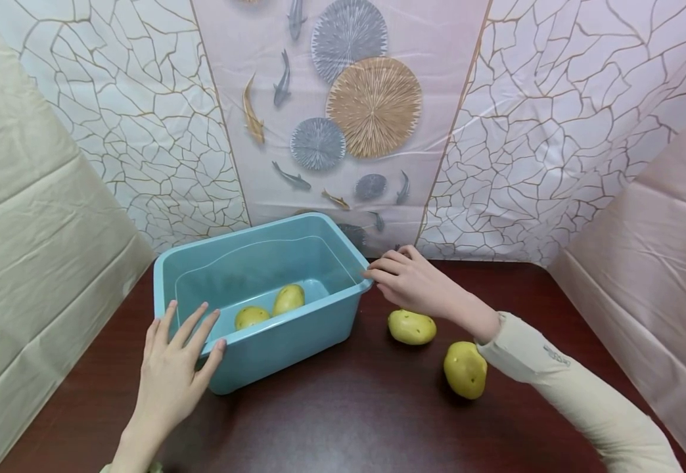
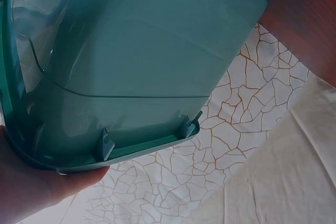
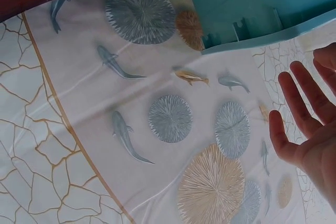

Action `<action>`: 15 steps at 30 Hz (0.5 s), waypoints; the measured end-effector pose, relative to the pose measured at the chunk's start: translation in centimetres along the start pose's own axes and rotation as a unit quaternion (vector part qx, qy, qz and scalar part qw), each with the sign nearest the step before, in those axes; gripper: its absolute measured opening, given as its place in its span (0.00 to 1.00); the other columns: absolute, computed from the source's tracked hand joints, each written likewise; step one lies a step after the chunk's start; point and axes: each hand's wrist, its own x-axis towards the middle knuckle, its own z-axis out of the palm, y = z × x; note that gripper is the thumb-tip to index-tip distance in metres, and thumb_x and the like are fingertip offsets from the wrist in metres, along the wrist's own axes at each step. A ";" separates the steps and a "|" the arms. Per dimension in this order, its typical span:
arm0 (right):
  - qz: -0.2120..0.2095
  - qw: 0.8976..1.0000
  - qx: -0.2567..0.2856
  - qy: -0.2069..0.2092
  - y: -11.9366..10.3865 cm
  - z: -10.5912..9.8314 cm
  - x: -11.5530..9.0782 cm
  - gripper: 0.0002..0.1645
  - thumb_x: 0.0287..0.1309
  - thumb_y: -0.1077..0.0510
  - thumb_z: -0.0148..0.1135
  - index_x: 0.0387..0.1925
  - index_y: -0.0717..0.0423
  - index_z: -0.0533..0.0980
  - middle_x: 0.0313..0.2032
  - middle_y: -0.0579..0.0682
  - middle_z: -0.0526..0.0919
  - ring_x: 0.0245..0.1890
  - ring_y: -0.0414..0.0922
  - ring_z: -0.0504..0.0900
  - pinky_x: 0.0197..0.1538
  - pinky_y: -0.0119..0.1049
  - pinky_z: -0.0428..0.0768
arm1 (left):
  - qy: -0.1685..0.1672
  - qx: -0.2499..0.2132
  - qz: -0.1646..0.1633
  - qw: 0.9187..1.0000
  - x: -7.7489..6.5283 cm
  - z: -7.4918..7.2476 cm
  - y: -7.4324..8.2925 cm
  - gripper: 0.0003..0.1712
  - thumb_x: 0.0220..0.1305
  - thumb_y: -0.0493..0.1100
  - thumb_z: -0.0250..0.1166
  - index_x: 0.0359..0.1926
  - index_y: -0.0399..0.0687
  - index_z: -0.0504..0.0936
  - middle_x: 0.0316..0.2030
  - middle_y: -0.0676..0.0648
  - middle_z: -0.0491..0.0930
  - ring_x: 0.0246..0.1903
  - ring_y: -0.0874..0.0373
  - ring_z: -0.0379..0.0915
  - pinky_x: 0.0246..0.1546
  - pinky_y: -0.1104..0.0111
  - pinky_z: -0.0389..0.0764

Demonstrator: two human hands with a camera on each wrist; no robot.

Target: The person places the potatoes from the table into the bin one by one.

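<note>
A light blue plastic bin [image 1: 284,348] stands slightly turned on the table, with one potato [image 1: 251,316] and another potato [image 1: 289,299] inside. My left hand [image 1: 171,374] is at the bin's near left corner, straight fingers spread over the rim; the left wrist view shows its thumb [image 2: 84,180] along the rim's outer side. My right hand [image 1: 411,282] hovers by the right corner of the rim, fingertips overlapping it in the head view. Seen from the right wrist, its fingers [image 3: 298,100] are loosely extended and hold nothing. Below the right forearm lie a third potato [image 1: 412,327] and a rounder one [image 1: 465,370].
The dark reddish-brown table [image 1: 331,420] runs back to a patterned cloth backdrop [image 1: 497,151] just behind the bin. Plain beige cloth [image 1: 29,263] closes off the left side, and similar cloth [image 1: 650,263] hangs on the right.
</note>
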 end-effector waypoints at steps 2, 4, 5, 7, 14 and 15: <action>0.001 1.000 0.000 -0.002 -0.1 -0.1 -0.3 0.16 0.47 0.63 0.58 0.42 0.52 0.77 0.38 0.44 0.81 0.39 0.42 0.75 0.39 0.39 0.65 | -0.001 0.000 0.000 1.000 0.0 0.0 0.0 0.25 0.60 0.55 0.53 0.54 0.48 0.74 0.56 0.41 0.71 0.66 0.40 0.46 0.59 0.43 0.51; 0.003 1.000 0.000 -0.005 -0.1 -0.1 -0.5 0.15 0.48 0.63 0.57 0.41 0.52 0.77 0.38 0.43 0.81 0.39 0.42 0.75 0.39 0.39 0.66 | -0.001 0.000 -0.001 1.000 0.0 0.0 0.0 0.25 0.60 0.55 0.53 0.54 0.48 0.74 0.56 0.41 0.71 0.66 0.40 0.46 0.60 0.44 0.50; 0.004 1.000 0.001 -0.006 -0.2 -0.1 -0.7 0.15 0.48 0.62 0.57 0.41 0.51 0.77 0.38 0.43 0.81 0.39 0.42 0.75 0.39 0.39 0.66 | -0.001 0.000 -0.001 1.000 0.0 0.0 0.0 0.25 0.60 0.54 0.53 0.54 0.48 0.74 0.56 0.41 0.71 0.66 0.40 0.46 0.60 0.44 0.50; 0.006 1.000 0.001 -0.008 -0.2 -0.1 -1.0 0.16 0.47 0.62 0.57 0.41 0.51 0.77 0.38 0.43 0.81 0.39 0.42 0.75 0.39 0.39 0.66 | -0.001 -0.001 -0.001 1.000 0.0 0.0 0.0 0.25 0.60 0.54 0.53 0.54 0.48 0.74 0.56 0.41 0.71 0.66 0.40 0.46 0.60 0.44 0.49; 0.013 1.000 0.008 -0.024 -0.4 0.2 -1.8 0.17 0.46 0.62 0.59 0.43 0.51 0.76 0.39 0.44 0.80 0.41 0.43 0.75 0.40 0.40 0.65 | -0.005 -0.002 -0.005 1.000 0.0 0.0 0.0 0.25 0.60 0.54 0.54 0.55 0.48 0.73 0.56 0.40 0.71 0.66 0.40 0.45 0.60 0.44 0.49; 0.015 0.999 0.010 -0.027 -0.4 0.2 -1.9 0.17 0.46 0.61 0.59 0.43 0.50 0.76 0.40 0.44 0.80 0.41 0.43 0.75 0.41 0.40 0.65 | -0.005 -0.002 -0.005 1.000 0.0 0.0 0.0 0.25 0.60 0.54 0.54 0.54 0.48 0.74 0.56 0.40 0.71 0.66 0.40 0.45 0.60 0.44 0.49</action>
